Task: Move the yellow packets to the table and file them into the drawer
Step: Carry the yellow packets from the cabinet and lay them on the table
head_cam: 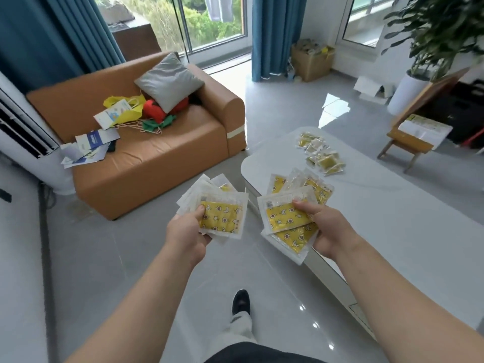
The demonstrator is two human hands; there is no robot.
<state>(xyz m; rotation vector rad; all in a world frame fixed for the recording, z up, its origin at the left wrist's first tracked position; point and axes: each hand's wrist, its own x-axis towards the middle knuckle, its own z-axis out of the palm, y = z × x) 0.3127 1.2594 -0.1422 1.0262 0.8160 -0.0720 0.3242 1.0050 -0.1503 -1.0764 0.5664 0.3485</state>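
Two fanned stacks of yellow packets [221, 214] are held up, one gripped by the left hand [184, 231] above the glossy grey floor [110, 258], the other by the right hand [328, 226] over the edge of the white table [392, 205], a tan sofa [162, 163] behind.

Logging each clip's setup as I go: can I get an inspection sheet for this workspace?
Surface: white table, glossy.
Job's things: left packets and right packets, yellow, held; packet pile on the table; no drawer seen.
Clutter: papers, yellow bag, grey cushion on the sofa.
Grippers: left hand grips left packets; right hand grips right packets.
Cables: dark line on left floor, cannot tell.
Surroundings: blue curtains, potted plant, cardboard box, wooden stool.
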